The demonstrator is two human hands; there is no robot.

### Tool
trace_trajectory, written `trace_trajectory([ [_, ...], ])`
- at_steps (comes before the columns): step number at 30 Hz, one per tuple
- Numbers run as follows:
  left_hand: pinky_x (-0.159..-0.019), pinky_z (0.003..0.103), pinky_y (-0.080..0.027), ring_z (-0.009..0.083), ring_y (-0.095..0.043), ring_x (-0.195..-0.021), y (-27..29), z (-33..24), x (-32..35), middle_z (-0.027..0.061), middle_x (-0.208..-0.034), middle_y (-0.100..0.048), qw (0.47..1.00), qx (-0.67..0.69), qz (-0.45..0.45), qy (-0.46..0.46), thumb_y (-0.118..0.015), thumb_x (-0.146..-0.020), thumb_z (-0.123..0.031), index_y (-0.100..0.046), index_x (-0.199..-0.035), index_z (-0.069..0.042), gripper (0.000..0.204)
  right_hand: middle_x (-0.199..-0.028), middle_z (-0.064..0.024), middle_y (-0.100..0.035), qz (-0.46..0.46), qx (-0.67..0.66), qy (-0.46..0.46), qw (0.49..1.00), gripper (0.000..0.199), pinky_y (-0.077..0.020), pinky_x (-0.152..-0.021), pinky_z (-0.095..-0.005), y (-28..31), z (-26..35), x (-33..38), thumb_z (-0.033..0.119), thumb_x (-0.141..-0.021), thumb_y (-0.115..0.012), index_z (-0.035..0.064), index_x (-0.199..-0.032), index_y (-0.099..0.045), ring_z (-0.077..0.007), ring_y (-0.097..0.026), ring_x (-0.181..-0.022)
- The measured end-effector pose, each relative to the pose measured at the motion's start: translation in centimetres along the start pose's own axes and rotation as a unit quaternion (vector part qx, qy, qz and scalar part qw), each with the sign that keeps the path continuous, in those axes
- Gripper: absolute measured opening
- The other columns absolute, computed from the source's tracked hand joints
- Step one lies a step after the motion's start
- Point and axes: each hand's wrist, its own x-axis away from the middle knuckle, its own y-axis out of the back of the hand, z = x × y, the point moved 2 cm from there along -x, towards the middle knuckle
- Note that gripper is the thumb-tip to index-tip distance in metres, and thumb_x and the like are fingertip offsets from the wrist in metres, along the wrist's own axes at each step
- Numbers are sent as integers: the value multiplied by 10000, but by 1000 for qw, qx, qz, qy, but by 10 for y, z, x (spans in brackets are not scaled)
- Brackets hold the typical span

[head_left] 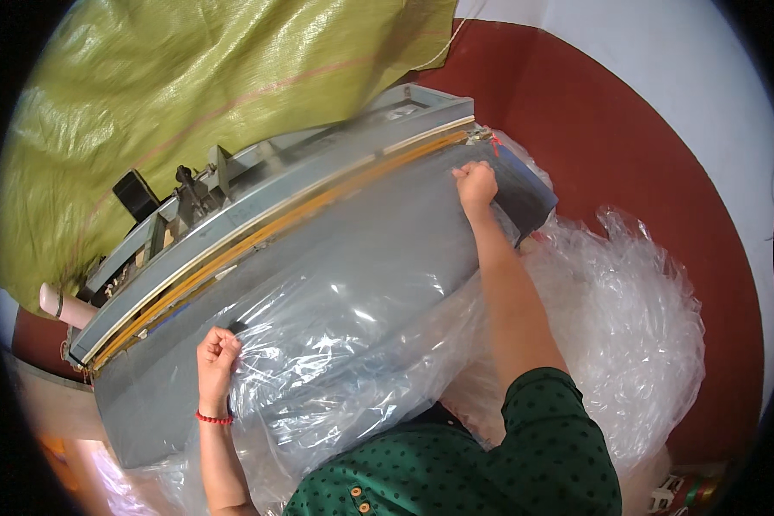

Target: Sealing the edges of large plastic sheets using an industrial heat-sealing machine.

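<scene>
A sheet of clear plastic film (344,344) stretches across the grey worktop (138,387) between my two hands and hangs toward my body. On the near left side, my left hand (219,357) is closed in a pinch on the film's edge, a red bead bracelet at its wrist. My right hand (476,185), reaching farther to the worktop's right end, has its fingers closed on the film as well. Light glints off the wrinkled part near my left hand. The film's far edge is too transparent to trace.
Behind the worktop runs a long grey metal machine (275,163) with an orange-yellow strip (258,232). A phone-like black object (135,194) and a pink cylinder (67,305) are beside it. Bunched clear plastic (628,327) is piled at right. A yellow-green woven sheet (189,77) hangs behind.
</scene>
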Motion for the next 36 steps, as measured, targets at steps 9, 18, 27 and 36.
trace_trajectory([
  [9, -571, 179, -415, 55, -527, -652, 41, -61, 77, 9, -718, -567, 954, -22, 219, 203, -581, -766, -5, -453, -1122, -34, 379, -781, -114, -578, 25, 97, 101, 990, 109, -461, -679, -409, -18, 1, 6, 168, -781, -525, 72, -818, -560, -307, -575, -770],
  [18, -606, 301, -448, 195, -549, -633, 276, -64, 241, 97, -704, -579, 858, -463, 78, 209, -572, -759, -117, -572, -838, -40, 110, -855, -192, -576, 71, 56, 119, 989, 129, -408, -658, -443, -24, -20, -13, 146, -829, -498, 28, -879, -492, -380, -542, -806],
  [27, -838, 428, -408, 338, -520, -957, 219, -136, 206, 139, -985, -569, 612, -700, -245, -276, -614, -738, -89, -542, -978, -17, 261, -797, -181, -555, 64, 70, 115, 989, 141, -382, -629, -458, -28, -19, -10, 170, -846, -482, 36, -835, -443, -394, -520, -758],
  [36, -922, 442, -328, 309, -406, -1138, 295, -6, 236, 118, -1180, -486, 714, -682, -127, 95, -606, -733, -335, -526, -1094, -83, 447, -818, -178, -554, 78, 95, 118, 985, 155, -390, -640, -442, -22, -49, -23, 196, -856, -474, 46, -846, -438, -394, -514, -754],
])
